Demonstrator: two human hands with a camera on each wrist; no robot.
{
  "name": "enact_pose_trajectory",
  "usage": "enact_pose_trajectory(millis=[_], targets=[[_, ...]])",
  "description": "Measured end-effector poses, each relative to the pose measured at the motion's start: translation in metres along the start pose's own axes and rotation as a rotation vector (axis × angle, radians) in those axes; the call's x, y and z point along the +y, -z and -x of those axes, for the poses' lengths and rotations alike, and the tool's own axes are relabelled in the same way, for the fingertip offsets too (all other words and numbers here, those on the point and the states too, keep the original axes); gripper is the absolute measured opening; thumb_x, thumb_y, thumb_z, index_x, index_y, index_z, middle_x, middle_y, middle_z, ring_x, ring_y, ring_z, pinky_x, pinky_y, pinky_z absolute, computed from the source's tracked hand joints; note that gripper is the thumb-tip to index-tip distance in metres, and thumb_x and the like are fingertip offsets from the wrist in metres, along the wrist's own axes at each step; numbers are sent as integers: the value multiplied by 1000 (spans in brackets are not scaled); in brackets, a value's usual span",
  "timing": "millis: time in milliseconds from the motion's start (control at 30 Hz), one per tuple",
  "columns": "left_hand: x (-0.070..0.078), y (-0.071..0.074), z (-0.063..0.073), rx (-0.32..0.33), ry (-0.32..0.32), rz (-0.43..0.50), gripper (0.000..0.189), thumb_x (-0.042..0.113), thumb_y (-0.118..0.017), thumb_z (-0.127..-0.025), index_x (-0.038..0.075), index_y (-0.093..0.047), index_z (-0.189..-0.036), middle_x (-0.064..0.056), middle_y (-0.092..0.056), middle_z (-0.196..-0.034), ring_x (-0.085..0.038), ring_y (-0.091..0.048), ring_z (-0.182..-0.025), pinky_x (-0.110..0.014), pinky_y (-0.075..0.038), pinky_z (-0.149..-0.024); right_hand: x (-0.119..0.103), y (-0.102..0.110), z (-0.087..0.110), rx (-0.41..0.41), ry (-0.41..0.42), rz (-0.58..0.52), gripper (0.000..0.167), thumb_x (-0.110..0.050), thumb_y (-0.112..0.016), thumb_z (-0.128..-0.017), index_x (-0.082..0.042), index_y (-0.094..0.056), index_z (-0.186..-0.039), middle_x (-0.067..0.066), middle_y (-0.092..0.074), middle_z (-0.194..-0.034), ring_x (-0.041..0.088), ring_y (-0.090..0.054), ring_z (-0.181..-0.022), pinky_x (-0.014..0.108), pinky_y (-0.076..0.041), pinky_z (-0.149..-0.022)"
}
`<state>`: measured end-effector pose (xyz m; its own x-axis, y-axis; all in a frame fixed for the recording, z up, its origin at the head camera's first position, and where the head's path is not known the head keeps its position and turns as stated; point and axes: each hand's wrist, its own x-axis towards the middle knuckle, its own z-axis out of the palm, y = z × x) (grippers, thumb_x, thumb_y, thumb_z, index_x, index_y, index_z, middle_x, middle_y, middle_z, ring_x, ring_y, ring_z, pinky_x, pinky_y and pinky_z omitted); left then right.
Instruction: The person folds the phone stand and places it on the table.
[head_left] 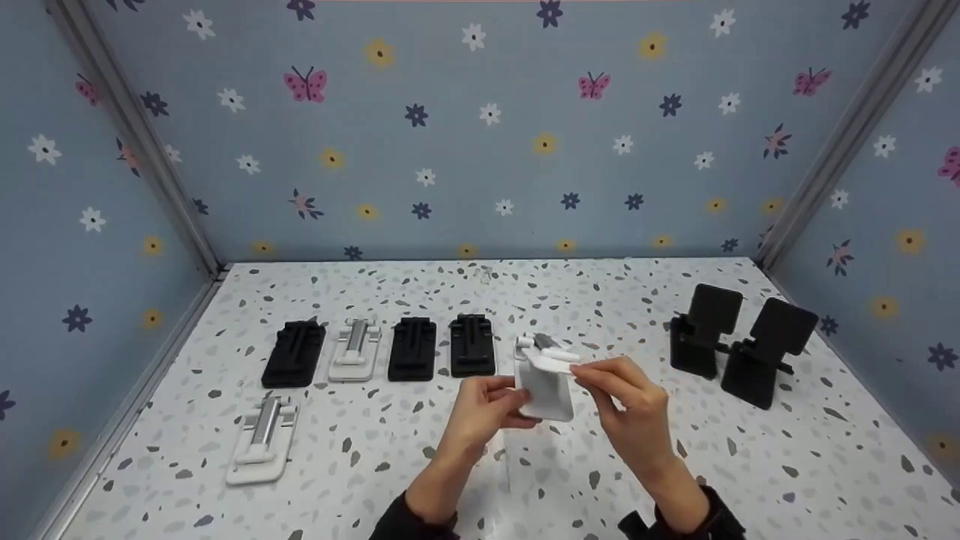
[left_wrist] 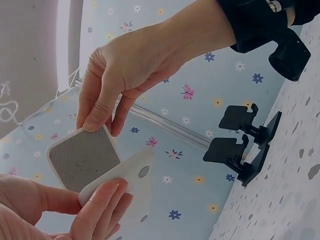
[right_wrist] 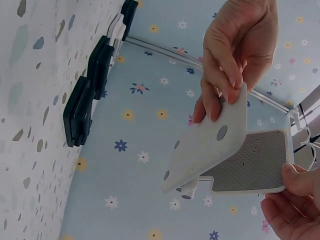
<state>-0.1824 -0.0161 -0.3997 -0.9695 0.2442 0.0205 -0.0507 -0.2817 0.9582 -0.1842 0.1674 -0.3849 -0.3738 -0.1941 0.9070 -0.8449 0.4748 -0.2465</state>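
A white folding phone stand [head_left: 550, 397] is held partly unfolded above the table, between both hands. My left hand [head_left: 484, 412] grips its base [right_wrist: 207, 135], thumb on one face and fingers on the other. Grey oval pads dot that base in both wrist views. With thumb and fingertips, my right hand [head_left: 634, 401] pinches the edge of the support plate [left_wrist: 82, 157], which carries a textured grey pad. The plate stands at an angle to the base. In the head view, the plate hides part of the hinge.
Folded black stands [head_left: 293, 354] and a folded white stand [head_left: 355, 351] lie in a row at left. Another white stand [head_left: 262, 442] lies nearer the front left. Two unfolded black stands [head_left: 769, 352] are at right. Flower-patterned panels [head_left: 480, 135] enclose the speckled table [head_left: 390, 465].
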Motion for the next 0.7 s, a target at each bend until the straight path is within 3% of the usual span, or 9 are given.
enact_pose_trajectory(millis=[367, 400, 500, 600, 633, 700], targets=[[-2, 3, -2, -3, -30, 1, 32, -8, -49, -83, -25, -43, -110, -34, -57, -95, -37, -63, -75, -36, -55, -64, -2, -3, 14, -56, 41, -24, 32, 16, -70, -60, -3, -70, -86, 5, -61, -81, 15, -55, -69, 16, -47, -60], [-13, 8, -8, -18, -66, 5, 31, -6, -50, -84, -23, -45, -109, -32, -59, -93, -35, -63, -74, -35, -56, -62, -3, -3, 15, -59, 42, -22, 31, 15, -70, -61, -3, -70, -86, 5, -61, -80, 15, -54, -69, 16, -47, -60], [-14, 8, -8, -27, -83, 0, 31, -5, -50, -84, -24, -46, -109, -31, -60, -91, -34, -63, -73, -35, -56, -62, -3, -3, 15, -65, 42, -12, 30, 15, -70, -61, -4, -70, -85, 4, -61, -80, 14, -54, -68, 15, -47, -59], [-12, 7, -8, -27, -74, 0, 31, -6, -49, -84, -24, -45, -110, -32, -59, -92, -35, -63, -75, -34, -56, -62, -4, -1, 14, -75, 38, -19, 31, 15, -71, -59, -3, -70, -84, 4, -60, -80, 14, -54, -68, 14, -48, -60], [3, 1, 0, -12, -39, -7, 31, -8, -47, -84, -25, -43, -110, -34, -58, -93, -37, -62, -76, -36, -55, -64, -4, -1, 14, -79, 33, -25, 32, 16, -72, -58, -2, -70, -84, 5, -60, -80, 15, -55, -68, 14, -48, -61], [4, 0, 0, -12, -31, 2, 32, -8, -47, -85, -25, -43, -111, -34, -57, -95, -37, -62, -76, -35, -55, -64, -6, 2, 10, -95, 10, -46, 32, 15, -73, -58, -2, -69, -85, 6, -60, -81, 16, -57, -71, 14, -49, -64]])
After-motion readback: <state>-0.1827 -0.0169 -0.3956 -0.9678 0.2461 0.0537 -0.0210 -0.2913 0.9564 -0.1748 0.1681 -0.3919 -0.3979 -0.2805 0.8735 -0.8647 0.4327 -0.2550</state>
